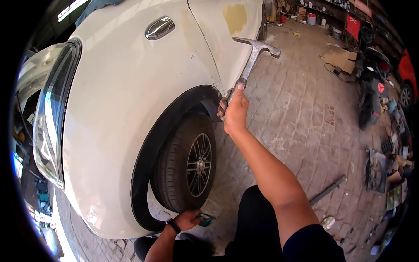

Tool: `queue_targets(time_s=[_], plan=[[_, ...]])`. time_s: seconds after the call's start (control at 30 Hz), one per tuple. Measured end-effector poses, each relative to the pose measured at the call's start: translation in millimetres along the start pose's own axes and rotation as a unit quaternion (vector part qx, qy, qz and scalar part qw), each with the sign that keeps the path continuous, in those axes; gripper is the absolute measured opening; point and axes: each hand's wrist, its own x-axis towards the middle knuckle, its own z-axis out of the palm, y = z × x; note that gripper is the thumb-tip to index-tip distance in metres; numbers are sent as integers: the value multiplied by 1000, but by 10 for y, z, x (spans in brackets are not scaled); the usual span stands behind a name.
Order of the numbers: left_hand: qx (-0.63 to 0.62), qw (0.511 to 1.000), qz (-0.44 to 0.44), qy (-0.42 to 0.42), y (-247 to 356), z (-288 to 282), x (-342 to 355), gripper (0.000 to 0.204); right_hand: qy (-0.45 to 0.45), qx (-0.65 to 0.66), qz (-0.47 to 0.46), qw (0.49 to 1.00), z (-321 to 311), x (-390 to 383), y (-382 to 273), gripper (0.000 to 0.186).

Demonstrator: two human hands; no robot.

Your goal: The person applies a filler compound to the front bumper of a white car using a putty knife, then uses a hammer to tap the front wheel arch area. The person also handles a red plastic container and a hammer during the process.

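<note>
My right hand (236, 107) is raised beside the front wheel arch, wrapped round the handle of a hammer (248, 65). The hammer's grey metal head points up, with a long pointed end toward the car and a blunt face on the other side. Low down, my left hand (188, 220), with a dark band at its wrist, is closed on a small green object (206, 219) whose kind I cannot make out. It is just below the tyre (174, 174). Before me stands a white car (113, 100) with a black wheel-arch trim (146, 161) round the wheel.
The headlight (49, 118) is at the left. A yellowish patch (235, 18) marks the door. A metal bar (327, 190) lies on the brick floor (288, 113) at the right. Cardboard (340, 59), loose parts and a red car (406, 76) are along the right side.
</note>
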Motion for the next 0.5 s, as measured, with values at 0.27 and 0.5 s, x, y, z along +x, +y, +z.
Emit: queue_targets(time_s=[0.27, 0.5], plan=[[-36, 999, 12, 32, 4, 36, 1, 27, 2, -92, 55, 994, -204, 291, 209, 59], [-84, 995, 1, 51, -101, 107, -27, 24, 21, -54, 62, 996, -130, 741, 143, 59]])
